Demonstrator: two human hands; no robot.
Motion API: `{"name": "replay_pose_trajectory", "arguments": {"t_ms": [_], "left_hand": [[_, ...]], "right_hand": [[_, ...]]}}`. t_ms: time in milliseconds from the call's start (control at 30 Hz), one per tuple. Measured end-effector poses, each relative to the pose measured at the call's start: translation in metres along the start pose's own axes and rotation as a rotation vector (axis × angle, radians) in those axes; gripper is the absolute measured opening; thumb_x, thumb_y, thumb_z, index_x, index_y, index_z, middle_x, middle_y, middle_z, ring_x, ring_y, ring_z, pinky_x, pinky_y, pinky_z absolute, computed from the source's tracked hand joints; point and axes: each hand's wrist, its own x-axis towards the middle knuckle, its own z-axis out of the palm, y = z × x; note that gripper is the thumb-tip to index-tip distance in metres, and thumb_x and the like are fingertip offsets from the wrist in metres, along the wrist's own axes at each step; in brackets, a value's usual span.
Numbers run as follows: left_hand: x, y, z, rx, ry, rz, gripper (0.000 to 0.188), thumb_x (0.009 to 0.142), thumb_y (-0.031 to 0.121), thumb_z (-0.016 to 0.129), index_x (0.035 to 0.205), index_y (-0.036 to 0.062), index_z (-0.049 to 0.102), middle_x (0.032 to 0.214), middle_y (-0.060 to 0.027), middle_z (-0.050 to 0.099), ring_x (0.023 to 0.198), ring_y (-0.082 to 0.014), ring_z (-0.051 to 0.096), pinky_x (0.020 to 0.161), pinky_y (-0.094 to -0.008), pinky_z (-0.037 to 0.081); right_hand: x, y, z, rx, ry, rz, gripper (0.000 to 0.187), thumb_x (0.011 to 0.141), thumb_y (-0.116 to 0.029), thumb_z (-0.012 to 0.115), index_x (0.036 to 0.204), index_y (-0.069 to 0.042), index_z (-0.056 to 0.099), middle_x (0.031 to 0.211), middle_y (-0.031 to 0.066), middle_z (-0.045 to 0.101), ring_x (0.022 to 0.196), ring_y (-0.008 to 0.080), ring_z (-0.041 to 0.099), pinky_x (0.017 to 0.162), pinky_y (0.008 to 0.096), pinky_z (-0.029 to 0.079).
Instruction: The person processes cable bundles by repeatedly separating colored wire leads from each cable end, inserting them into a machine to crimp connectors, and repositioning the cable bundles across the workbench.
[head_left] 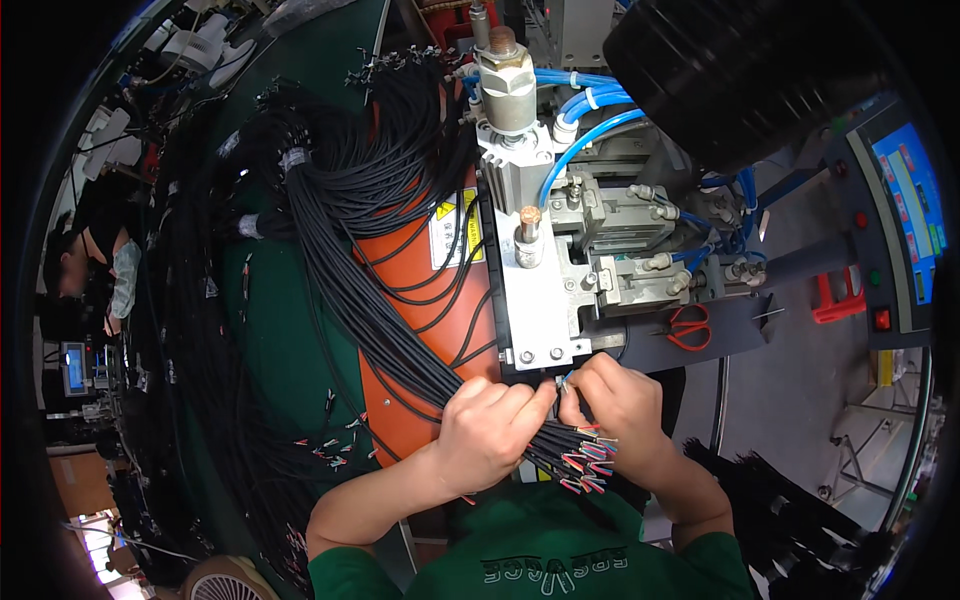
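Observation:
My left hand is closed, thumb and forefinger pinched together at the front lower edge of a metal pneumatic press. What it pinches is hidden by the fingers. Close beside it, my right hand pinches thin wire ends, with a bit of blue and a pale tip showing. A thick bundle of black cables runs from the far left down to my left hand and passes beneath it. Its stripped ends, red, white and blue wires, fan out below and between my hands.
Red-handled scissors lie right of the press. A control panel with a blue screen stands at the right. More black cables cover the green table at left. Another person is at far left. A fan stands lower left.

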Motion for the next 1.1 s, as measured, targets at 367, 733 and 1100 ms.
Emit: {"name": "replay_pose_trajectory", "arguments": {"t_ms": [367, 733, 1100], "left_hand": [[0.004, 0.001, -0.007, -0.011, -0.131, -0.008, 0.05, 0.067, 0.009, 0.061, 0.115, -0.0028, 0.062, 0.088, -0.008, 0.056, 0.07, -0.0224, 0.055, 0.061, -0.0328, 0.046], [0.011, 0.002, -0.01, 0.087, -0.213, 0.087, 0.05, 0.067, 0.009, 0.06, 0.116, -0.0021, 0.062, 0.083, -0.0051, 0.052, 0.067, -0.0189, 0.051, 0.059, -0.0303, 0.046], [0.018, 0.003, -0.012, 0.04, -0.222, 0.011, 0.042, 0.067, 0.008, 0.063, 0.107, -0.0028, 0.064, 0.086, -0.0082, 0.055, 0.073, -0.0228, 0.057, 0.065, -0.0327, 0.049]], "right_hand": [[-0.005, 0.006, 0.0, 0.108, -0.14, 0.114, 0.007, 0.078, -0.004, 0.064, 0.082, -0.002, 0.059, 0.078, 0.0085, 0.057, 0.059, 0.0249, 0.061, 0.051, 0.035, 0.048], [-0.002, -0.002, -0.006, -0.167, -0.204, -0.002, 0.011, 0.078, -0.008, 0.065, 0.087, -0.002, 0.061, 0.078, 0.0075, 0.056, 0.059, 0.0225, 0.061, 0.049, 0.0322, 0.047], [-0.005, 0.019, 0.002, 0.397, -0.193, 0.299, 0.006, 0.08, -0.001, 0.066, 0.085, -0.001, 0.063, 0.066, 0.0073, 0.06, 0.048, 0.0119, 0.057, 0.044, 0.0236, 0.042]]}}
